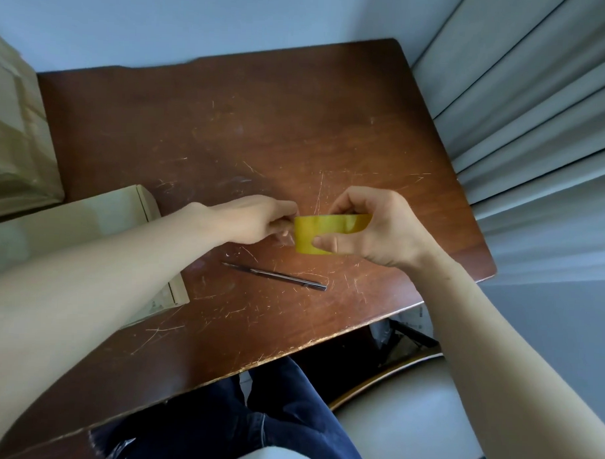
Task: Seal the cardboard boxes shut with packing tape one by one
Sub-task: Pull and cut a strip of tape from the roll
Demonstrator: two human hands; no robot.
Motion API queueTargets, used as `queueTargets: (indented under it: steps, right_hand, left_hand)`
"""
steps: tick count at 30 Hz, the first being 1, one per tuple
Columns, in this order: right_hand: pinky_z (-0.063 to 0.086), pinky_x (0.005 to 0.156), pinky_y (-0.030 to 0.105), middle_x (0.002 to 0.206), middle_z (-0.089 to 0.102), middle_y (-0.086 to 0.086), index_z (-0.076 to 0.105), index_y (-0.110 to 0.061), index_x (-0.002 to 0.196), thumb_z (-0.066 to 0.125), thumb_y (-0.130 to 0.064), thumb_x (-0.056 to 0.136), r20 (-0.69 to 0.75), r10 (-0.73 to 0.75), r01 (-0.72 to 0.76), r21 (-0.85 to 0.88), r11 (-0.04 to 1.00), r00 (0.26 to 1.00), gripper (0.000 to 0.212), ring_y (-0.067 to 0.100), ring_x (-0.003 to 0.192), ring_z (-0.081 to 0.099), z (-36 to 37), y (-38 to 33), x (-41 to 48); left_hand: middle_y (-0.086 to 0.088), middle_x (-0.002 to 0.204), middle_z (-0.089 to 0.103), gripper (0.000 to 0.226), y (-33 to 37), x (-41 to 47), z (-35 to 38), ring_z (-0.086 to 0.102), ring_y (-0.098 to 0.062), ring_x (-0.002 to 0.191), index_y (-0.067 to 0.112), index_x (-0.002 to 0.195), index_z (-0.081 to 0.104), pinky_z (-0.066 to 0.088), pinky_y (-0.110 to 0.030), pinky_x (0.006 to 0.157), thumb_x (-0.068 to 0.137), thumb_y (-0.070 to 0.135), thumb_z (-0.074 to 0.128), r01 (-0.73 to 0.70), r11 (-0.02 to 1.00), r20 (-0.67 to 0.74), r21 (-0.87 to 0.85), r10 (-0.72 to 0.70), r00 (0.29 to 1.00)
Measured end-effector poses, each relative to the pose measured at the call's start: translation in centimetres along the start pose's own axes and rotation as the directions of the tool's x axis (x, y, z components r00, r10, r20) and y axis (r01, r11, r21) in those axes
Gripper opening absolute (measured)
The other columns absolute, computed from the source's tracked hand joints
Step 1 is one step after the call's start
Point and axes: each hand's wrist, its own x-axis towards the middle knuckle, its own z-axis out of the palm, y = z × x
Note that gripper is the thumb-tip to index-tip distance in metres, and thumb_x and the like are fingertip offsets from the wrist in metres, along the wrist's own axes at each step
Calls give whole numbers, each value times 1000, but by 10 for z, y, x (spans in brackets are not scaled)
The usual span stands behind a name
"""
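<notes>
Your right hand (373, 228) was clamped on the tape roll (323, 230), thumb on its near face and fingers curled over the top, holding it up off the table (263, 125). Your left hand (257, 219) met the roll at its left edge, fingertips drawn together in a pinch there. A faint clear sliver showed by those fingertips, though I could not tell whether you had the free end lifted or were only picking for it.

Just below the roll, a slim dark cutter (275, 276) lay flat on the scratched wood, touching nothing. Further left, the pale box (88, 222) sat on the table's left side, partly hidden under your left forearm. Its flaps could not be read from here. A larger brown box (13, 133) stood beyond it at the left edge of the view.

By my judgement you were at the opening step: finding and freeing the tape end, with no tape on a box yet. The next move called for peeling out a length, carrying the roll over to the pale box, and keeping the cutter within reach for the cut.
</notes>
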Motion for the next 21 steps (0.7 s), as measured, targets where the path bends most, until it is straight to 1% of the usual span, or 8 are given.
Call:
queueTargets:
  steps: [4,6,8,10,13,16,18,21]
  right_hand:
    - [41,48,19,65,58,-11,63,-23,70,89,-26,61,-24,-40,42,84,996,999,28,3,55,49,-14,-6,1]
    - [41,48,16,62,57,-14,63,-23,70,89,-24,61,-15,-38,39,115,993,999,27,1,55,50,-22,-8,4]
    - [42,50,14,62,58,-15,63,-22,71,88,-24,64,13,-25,23,117,993,1000,26,-2,55,52,-26,-9,7]
    - [43,50,13,62,60,-16,63,-22,72,84,-27,67,28,-3,-2,170,985,1000,23,-3,56,54,-26,-9,9]
    - [40,50,10,58,58,-16,64,-19,68,77,-43,65,1,26,-25,240,971,1000,28,-4,55,52,-19,-7,11]
    - [42,51,13,61,57,-11,66,-11,69,79,-41,67,-49,38,-25,233,972,998,33,0,57,52,-12,-2,14]
    - [43,52,15,63,58,-7,66,-6,71,80,-38,68,-74,46,-28,230,973,996,35,3,59,53,-8,1,16]
    - [44,52,18,65,59,-2,66,-3,72,79,-42,65,-82,36,-14,249,968,996,42,7,61,54,-3,5,18]
  left_hand:
    - [10,80,60,17,7,-14,-7,57,-13,76,30,84,46,44,-28,69,95,19,51,14,999,-79,-51,-18,997]
    - [4,81,61,20,10,-19,-11,57,-17,74,27,81,47,45,-28,67,88,13,59,10,993,-115,-119,-24,993]
    - [-1,82,62,24,13,-23,-14,58,-18,74,25,88,54,46,-25,67,83,3,63,31,978,-94,-206,-51,994]
    - [-7,86,63,35,12,-27,-16,53,-18,75,22,101,60,48,-30,71,78,-4,65,69,961,-62,-269,-89,994]
    - [-2,89,65,51,9,-35,-16,59,-15,80,20,117,62,53,-28,76,76,-10,67,150,907,16,-394,-156,988]
    - [-1,85,71,70,4,-41,-15,67,-21,85,27,129,52,56,-33,85,73,-9,71,218,868,85,-447,-201,976]
    - [-2,80,72,82,0,-44,-15,67,-18,82,36,135,41,54,-39,90,74,-10,71,268,819,110,-507,-247,963]
    - [5,79,70,66,-6,-51,-17,65,-14,89,37,128,50,50,-43,93,78,-2,71,311,750,126,-583,-295,947]
